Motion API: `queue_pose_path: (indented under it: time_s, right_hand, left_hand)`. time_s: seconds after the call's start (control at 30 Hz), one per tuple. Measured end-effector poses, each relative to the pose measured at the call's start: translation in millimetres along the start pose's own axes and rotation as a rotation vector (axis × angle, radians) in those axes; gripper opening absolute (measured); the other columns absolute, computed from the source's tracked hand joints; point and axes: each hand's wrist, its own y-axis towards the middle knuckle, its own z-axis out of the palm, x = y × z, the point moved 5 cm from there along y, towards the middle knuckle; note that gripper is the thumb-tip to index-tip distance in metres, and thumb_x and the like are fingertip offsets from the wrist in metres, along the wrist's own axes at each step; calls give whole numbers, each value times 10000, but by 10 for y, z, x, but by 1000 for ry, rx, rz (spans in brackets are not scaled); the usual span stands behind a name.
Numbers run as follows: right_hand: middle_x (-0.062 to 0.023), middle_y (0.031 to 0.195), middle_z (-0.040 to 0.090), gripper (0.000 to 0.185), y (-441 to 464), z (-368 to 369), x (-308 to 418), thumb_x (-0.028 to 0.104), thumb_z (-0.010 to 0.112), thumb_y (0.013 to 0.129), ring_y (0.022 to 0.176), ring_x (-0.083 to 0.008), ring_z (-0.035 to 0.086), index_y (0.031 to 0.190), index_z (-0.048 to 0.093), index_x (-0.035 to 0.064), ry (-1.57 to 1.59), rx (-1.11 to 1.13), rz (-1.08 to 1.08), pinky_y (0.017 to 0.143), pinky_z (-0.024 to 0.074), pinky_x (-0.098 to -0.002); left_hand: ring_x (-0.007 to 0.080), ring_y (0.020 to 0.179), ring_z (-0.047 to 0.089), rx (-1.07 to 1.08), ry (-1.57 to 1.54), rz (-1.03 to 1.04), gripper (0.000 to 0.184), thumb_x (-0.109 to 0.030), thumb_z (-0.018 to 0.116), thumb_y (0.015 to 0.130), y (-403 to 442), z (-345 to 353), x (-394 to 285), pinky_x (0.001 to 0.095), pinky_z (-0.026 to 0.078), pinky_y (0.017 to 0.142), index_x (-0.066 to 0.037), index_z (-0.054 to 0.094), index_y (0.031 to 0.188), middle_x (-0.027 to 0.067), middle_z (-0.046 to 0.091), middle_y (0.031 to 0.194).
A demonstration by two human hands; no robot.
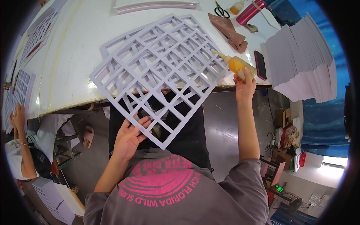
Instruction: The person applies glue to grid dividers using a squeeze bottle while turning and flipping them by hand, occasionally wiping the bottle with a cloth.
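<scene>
A pale grid frame [164, 80] with square openings overhangs the front edge of the table, tilted, over more such grids. My left hand [131, 137] is at its near corner, palm up with fingers spread, touching or just under the edge. My right hand [245, 84] grips a clear squeeze bottle [243, 68] of amber liquid. The bottle's thin yellow nozzle points up and left, close to the right side of the grids.
Right of the grids lie a phone [260, 65], a brown cloth piece [229, 32], black scissors [221, 11] and a pink flask [251, 12]. A tall paper stack [300, 60] stands far right. Another person's hands [18, 116] touch a grid at left.
</scene>
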Motion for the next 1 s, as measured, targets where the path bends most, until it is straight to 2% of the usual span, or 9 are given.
queue_pose_path:
  time_s: [0.17, 0.27, 0.43, 0.8, 1.0]
  right_hand:
    - [-187, 918, 545, 584, 191, -183, 45, 216, 722, 789, 665, -215, 614, 1114, 305, -34, -57, -29, -54, 575, 495, -283]
    - [-193, 926, 544, 583, 171, -238, 67, 210, 720, 791, 655, -217, 616, 1115, 301, -32, -94, -40, -81, 564, 493, -281]
    - [-184, 927, 551, 546, -26, -270, 57, 193, 708, 800, 629, -212, 608, 1106, 317, -33, -128, -31, -60, 540, 481, -278]
    - [-151, 943, 569, 429, -1369, -59, -198, 162, 654, 817, 631, -211, 603, 1099, 374, 0, -96, 202, 197, 524, 477, -277]
    - [-165, 1044, 568, 519, -2056, 139, -273, 153, 671, 789, 676, -218, 619, 1150, 326, 9, -70, 332, 395, 545, 506, -292]
  left_hand:
    - [333, 1161, 511, 25, 35, -24, 680, 50, 500, 846, -60, 59, -3, 439, 500, 894, -107, 173, 1421, 271, 448, 1280]
    - [317, 1142, 531, 10, 61, -42, 690, 29, 512, 852, -85, 50, 35, 431, 500, 889, -140, 160, 1420, 247, 481, 1253]
    - [334, 1144, 527, 19, 46, -75, 732, 49, 495, 841, -98, 67, 30, 444, 490, 898, -165, 123, 1433, 259, 474, 1262]
    - [360, 1187, 488, 88, -37, -62, 782, 131, 418, 772, -77, 26, 50, 478, 447, 950, -165, 119, 1432, 294, 434, 1295]
    - [365, 1183, 492, 103, -33, -66, 785, 131, 417, 776, -75, 21, 50, 481, 445, 955, -165, 112, 1436, 293, 425, 1306]
